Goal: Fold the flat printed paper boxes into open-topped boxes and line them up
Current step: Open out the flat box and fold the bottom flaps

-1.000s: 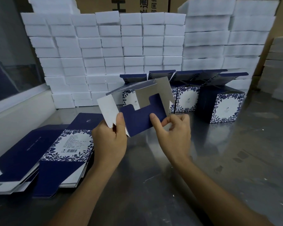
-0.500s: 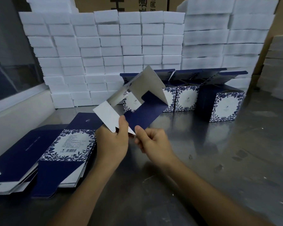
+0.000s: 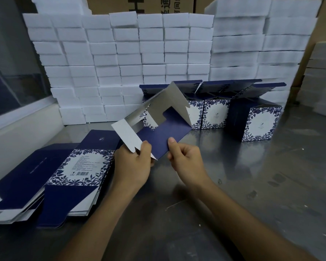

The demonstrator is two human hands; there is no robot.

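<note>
A wall of stacked white foam blocks (image 3: 158, 59) fills the back of the scene, standing on a grey metal worktop (image 3: 252, 185). In front of the foam, a row of folded boxes (image 3: 260, 121) stands in line, navy with blue floral panels, their top flaps raised. At the left of the worktop lies a stack of flat boxes (image 3: 64, 166), still unfolded.

Held in the air at the centre is a half-opened box (image 3: 158, 132), its long axis running from lower left to upper right, away from the person. Its white inner flaps tilt upward. The left hand (image 3: 134, 166) pinches the near left corner, thumb on top. The right hand (image 3: 186, 161) grips the near edge just beside it, thumb pressed on the navy panel. Both hands sit at the near end, so the far flaps look likely to be folded next.
</note>
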